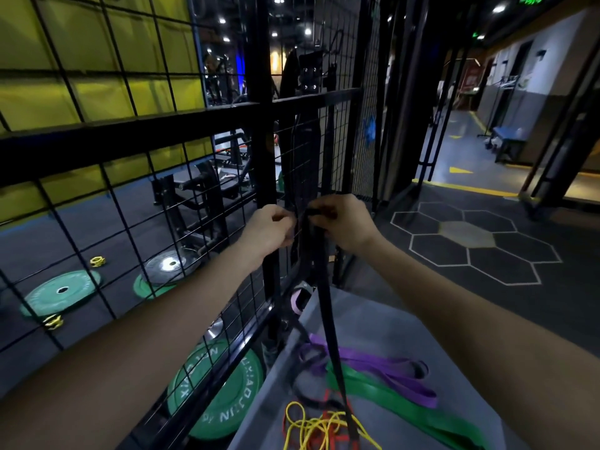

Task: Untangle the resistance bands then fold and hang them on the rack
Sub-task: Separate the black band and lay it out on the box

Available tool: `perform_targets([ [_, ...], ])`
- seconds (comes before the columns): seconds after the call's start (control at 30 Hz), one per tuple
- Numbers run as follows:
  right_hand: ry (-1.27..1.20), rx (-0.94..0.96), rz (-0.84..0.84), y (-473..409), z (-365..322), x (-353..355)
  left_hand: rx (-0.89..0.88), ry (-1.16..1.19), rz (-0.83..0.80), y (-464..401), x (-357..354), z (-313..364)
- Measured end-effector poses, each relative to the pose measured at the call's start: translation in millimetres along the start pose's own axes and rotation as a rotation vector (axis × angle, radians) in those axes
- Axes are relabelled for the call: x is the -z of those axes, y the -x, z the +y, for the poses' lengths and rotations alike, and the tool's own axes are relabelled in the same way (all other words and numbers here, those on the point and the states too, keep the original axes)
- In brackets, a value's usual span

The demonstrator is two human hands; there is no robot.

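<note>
A long black resistance band (328,306) hangs from the wire-grid rack (324,151) down to the grey surface (373,326) below. My right hand (341,222) pinches the band's top end against the grid. Just left of it, my left hand (271,228) has its fingers curled at the rack's wires beside the band; what it holds is hidden. On the grey surface lie a purple band (386,368), a green band (399,404), a yellow band (311,427) and a red band (337,436), tangled together near the bottom edge.
Black straps (302,125) hang higher on the rack. Behind the grid are green weight plates (60,293), a larger green plate (224,391) leaning at the rack's foot, and a bench machine (201,190). To the right lies dark floor with hexagon markings (467,238).
</note>
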State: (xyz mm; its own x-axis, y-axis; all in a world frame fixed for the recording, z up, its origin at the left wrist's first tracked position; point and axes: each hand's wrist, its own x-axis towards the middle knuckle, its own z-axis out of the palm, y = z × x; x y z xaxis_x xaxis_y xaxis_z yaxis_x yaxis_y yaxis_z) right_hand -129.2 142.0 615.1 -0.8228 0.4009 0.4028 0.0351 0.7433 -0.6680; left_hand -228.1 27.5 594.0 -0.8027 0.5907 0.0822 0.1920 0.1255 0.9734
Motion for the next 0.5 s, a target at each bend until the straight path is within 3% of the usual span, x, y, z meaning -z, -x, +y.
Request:
perform_targets([
  [0.07, 0.037, 0.030, 0.000, -6.1, -4.1, 4.3, -0.069, -0.120, -0.053, -0.5, 0.2, -1.3],
  [0.2, 0.024, 0.087, 0.048, -25.7, -17.0, 15.9, -0.168, 0.072, -0.244, 0.2, -9.6, 8.8],
  [0.4, -0.155, 0.042, 0.125, -50.5, -26.5, 44.3, -0.198, -0.002, -0.187, -11.9, -31.4, 20.0],
  [0.5, -0.258, 0.008, 0.226, -51.5, -30.4, 61.4, -0.129, -0.035, -0.304, -8.9, -35.2, 14.7],
])
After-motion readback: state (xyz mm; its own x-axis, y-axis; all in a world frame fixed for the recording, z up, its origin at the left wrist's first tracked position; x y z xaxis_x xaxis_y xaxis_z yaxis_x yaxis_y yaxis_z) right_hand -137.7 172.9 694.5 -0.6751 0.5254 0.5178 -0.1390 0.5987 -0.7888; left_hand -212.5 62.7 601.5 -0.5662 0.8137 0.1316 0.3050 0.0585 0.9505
